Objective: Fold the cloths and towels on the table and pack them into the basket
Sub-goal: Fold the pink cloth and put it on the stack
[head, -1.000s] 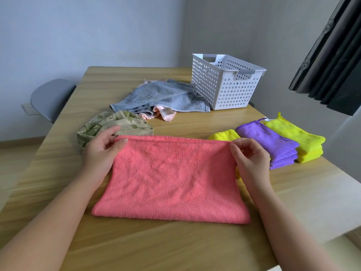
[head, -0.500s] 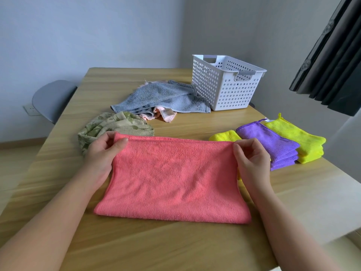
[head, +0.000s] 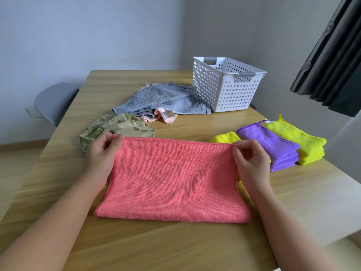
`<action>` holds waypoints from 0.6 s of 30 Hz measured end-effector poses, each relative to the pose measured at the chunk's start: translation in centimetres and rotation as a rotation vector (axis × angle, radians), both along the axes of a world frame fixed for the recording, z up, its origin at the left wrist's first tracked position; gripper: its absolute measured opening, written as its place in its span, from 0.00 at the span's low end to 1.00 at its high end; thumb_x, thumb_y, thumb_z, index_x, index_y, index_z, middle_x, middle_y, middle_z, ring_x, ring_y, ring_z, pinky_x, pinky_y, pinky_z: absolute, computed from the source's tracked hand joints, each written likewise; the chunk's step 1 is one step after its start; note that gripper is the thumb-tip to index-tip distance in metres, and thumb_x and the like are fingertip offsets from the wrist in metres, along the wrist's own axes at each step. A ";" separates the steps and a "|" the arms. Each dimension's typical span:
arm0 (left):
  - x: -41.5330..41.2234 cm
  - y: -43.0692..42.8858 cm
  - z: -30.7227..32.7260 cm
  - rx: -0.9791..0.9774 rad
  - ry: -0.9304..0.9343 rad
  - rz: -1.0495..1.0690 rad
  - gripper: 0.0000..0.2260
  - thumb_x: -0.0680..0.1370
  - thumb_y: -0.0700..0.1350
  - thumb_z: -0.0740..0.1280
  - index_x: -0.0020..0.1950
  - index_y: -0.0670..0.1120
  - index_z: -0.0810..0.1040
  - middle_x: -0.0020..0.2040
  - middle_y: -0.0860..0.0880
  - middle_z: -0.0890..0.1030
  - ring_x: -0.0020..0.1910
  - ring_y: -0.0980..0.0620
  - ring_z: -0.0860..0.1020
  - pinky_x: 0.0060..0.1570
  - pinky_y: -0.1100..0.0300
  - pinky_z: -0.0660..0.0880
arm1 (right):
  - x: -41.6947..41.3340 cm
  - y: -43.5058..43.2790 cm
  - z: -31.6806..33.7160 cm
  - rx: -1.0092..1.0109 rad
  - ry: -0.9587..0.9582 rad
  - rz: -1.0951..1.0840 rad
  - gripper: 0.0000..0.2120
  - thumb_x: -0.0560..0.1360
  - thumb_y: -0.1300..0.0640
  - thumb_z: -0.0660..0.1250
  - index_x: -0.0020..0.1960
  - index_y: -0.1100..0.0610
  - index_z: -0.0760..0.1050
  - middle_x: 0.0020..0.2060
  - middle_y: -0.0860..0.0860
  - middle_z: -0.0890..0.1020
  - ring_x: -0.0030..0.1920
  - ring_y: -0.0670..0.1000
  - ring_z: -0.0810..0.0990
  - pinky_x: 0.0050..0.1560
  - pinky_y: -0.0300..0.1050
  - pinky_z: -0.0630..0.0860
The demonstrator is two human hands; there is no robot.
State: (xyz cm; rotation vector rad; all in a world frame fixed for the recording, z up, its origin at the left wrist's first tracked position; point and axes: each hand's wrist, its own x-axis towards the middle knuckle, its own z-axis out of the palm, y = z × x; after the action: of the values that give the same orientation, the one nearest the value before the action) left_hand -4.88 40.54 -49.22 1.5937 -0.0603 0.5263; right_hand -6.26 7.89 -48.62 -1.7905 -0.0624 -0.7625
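Note:
A pink cloth (head: 173, 178), folded once, lies flat on the wooden table (head: 175, 245) in front of me. My left hand (head: 101, 153) pinches its far left corner, and my right hand (head: 252, 163) pinches its far right corner. A white perforated basket (head: 224, 89) stands at the back right, and I see nothing inside it. A grey towel (head: 162, 100) lies crumpled left of the basket over a pale pink cloth (head: 166, 117). A green patterned cloth (head: 117, 126) is bunched behind my left hand.
Folded cloths sit to the right: a purple one (head: 273, 145), a yellow one (head: 298, 141) and a small yellow one (head: 224, 137) partly behind my right hand. A grey chair (head: 54, 102) stands off the table's left edge. Dark curtains (head: 336, 61) hang at the right.
Both hands have drawn the cloth's far corners slightly toward me and lifted them a little. The cloth stays in place on the table.

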 end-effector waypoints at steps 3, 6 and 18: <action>-0.3 -0.3 0.7 0.118 -0.044 0.086 0.15 0.77 0.48 0.65 0.33 0.45 0.66 0.27 0.56 0.63 0.27 0.61 0.60 0.28 0.67 0.59 | -0.1 0.0 0.1 -0.001 -0.014 0.001 0.06 0.72 0.71 0.66 0.42 0.62 0.75 0.39 0.47 0.80 0.37 0.36 0.76 0.42 0.29 0.72; -0.3 -0.1 1.0 0.190 -0.077 0.124 0.15 0.77 0.44 0.65 0.32 0.44 0.66 0.23 0.57 0.64 0.26 0.62 0.62 0.28 0.68 0.58 | 0.0 0.0 0.3 0.003 -0.023 -0.003 0.08 0.72 0.71 0.66 0.41 0.59 0.74 0.39 0.46 0.80 0.38 0.36 0.76 0.42 0.29 0.72; -9.2 0.2 6.1 0.263 -0.148 0.060 0.08 0.78 0.46 0.64 0.39 0.54 0.76 0.28 0.54 0.75 0.27 0.60 0.69 0.27 0.66 0.66 | -6.9 -1.6 4.5 0.093 -0.061 0.073 0.13 0.73 0.67 0.68 0.37 0.50 0.75 0.30 0.41 0.80 0.32 0.41 0.75 0.38 0.44 0.73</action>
State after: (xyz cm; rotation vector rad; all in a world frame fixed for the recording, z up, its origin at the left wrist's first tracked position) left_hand -14.08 40.78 -43.17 1.8145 -0.2003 0.7053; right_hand -13.14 6.34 -44.08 -1.6683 -0.1302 -0.7551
